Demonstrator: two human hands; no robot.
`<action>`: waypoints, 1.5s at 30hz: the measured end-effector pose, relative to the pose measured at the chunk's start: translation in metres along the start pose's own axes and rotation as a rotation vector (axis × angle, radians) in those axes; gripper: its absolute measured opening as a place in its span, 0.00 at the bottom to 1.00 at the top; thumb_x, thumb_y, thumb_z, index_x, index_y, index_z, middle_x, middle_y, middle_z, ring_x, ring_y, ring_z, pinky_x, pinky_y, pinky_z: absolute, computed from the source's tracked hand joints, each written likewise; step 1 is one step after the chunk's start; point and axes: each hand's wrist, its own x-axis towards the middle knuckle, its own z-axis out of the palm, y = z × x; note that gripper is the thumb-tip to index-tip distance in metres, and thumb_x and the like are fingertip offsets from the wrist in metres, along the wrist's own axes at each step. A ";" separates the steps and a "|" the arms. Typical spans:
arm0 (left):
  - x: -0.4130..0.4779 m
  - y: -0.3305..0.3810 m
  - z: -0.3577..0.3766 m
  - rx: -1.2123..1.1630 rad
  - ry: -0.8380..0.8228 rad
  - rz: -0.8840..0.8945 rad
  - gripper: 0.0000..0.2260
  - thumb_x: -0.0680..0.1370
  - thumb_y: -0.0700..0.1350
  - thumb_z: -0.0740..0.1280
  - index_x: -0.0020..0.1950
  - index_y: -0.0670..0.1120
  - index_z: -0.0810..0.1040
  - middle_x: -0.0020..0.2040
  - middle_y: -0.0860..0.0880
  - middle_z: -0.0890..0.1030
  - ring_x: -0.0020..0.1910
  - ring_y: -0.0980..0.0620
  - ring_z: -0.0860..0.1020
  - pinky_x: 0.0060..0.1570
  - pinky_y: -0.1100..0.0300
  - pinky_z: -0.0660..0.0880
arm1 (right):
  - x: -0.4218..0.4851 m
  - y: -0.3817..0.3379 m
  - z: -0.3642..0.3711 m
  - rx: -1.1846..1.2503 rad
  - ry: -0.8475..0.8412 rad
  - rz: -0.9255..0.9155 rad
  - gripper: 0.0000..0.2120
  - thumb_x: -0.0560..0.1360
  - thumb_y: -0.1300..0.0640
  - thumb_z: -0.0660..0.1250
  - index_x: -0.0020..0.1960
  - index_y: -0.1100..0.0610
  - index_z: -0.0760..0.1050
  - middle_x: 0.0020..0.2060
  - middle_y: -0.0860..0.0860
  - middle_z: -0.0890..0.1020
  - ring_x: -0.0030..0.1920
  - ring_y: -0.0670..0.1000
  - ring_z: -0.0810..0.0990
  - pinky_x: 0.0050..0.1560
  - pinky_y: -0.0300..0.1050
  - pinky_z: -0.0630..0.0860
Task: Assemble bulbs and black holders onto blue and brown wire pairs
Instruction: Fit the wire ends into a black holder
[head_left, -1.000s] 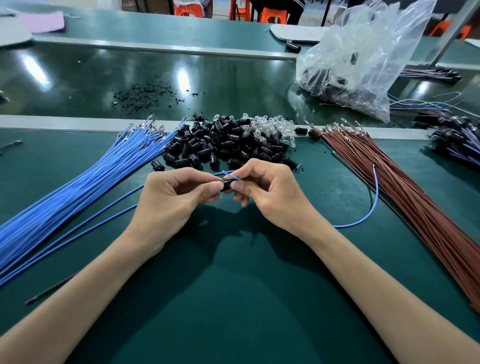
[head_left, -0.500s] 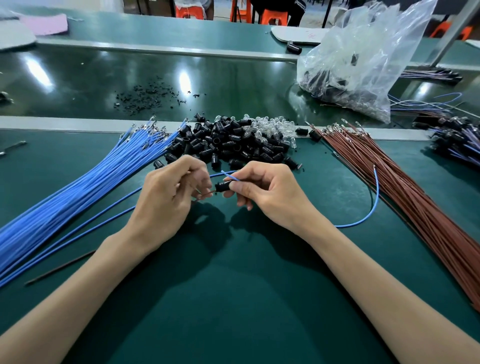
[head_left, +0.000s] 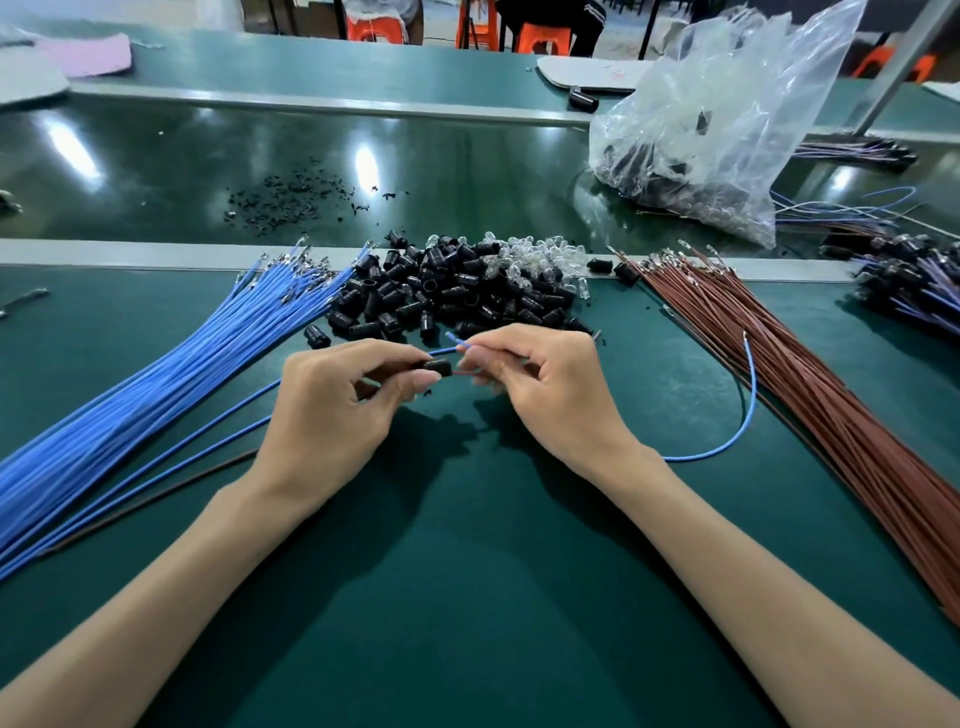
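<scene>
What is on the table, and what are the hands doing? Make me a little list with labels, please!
left hand: pinches a black holder
right hand: pinches a blue wire beside the holder
left side: blue wire bundle
right side: brown wire bundle
middle: pile of black holders with clear bulbs
far back: plastic bag
table: green

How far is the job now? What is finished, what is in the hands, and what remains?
Seemingly done: a pile of wired holders lies at far right. In hand: the left hand holds one black holder; the right hand pinches a blue wire and a brown wire. Left: big bundles of blue wires and brown wires, plus heaps of loose holders and bulbs.
</scene>
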 end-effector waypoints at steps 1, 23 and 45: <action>0.000 0.000 -0.001 -0.025 0.002 -0.043 0.06 0.70 0.42 0.74 0.46 0.47 0.83 0.37 0.56 0.83 0.37 0.60 0.81 0.39 0.68 0.76 | 0.000 0.002 -0.001 -0.162 0.063 -0.101 0.05 0.75 0.66 0.68 0.46 0.65 0.83 0.37 0.53 0.82 0.35 0.52 0.81 0.38 0.42 0.77; -0.003 0.000 0.000 -0.036 -0.047 -0.084 0.08 0.69 0.41 0.76 0.45 0.51 0.82 0.39 0.56 0.83 0.36 0.59 0.81 0.42 0.62 0.78 | -0.005 0.004 -0.005 -0.501 -0.067 -0.480 0.03 0.74 0.67 0.70 0.43 0.65 0.82 0.38 0.57 0.81 0.37 0.57 0.78 0.40 0.52 0.78; -0.004 0.001 -0.002 -0.057 -0.116 -0.105 0.07 0.71 0.40 0.74 0.48 0.45 0.85 0.41 0.56 0.84 0.37 0.59 0.82 0.40 0.69 0.77 | -0.006 0.005 -0.002 -0.249 -0.011 -0.326 0.09 0.70 0.77 0.68 0.45 0.66 0.81 0.41 0.55 0.84 0.43 0.41 0.79 0.47 0.32 0.77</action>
